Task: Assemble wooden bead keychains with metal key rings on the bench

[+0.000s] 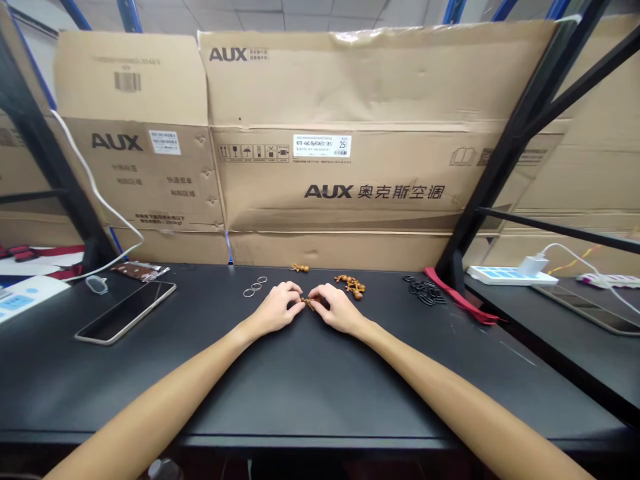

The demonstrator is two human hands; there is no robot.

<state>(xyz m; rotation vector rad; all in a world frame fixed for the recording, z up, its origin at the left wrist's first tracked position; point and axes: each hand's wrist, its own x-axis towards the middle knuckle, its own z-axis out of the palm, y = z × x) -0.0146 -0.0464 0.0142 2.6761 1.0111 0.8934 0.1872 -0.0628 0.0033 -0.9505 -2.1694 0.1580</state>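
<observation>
While left hand [275,308] and right hand [340,309] pinch small brown bead piece [309,303] between fingertips, wrists sit low on black table [320,393] (fingertip hold suits piece this tiny, steadier with both hands close). Metal rings [255,287] lie just left, more brown beads [351,287] just right, black rings [425,291] farther right, phone [126,311] well left.

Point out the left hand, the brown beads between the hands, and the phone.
left hand [273,309]: head view, on the back of the hand.
brown beads [309,303]: head view, on the visible middle of the cluster.
phone [125,312]: head view, on the dark screen.
</observation>
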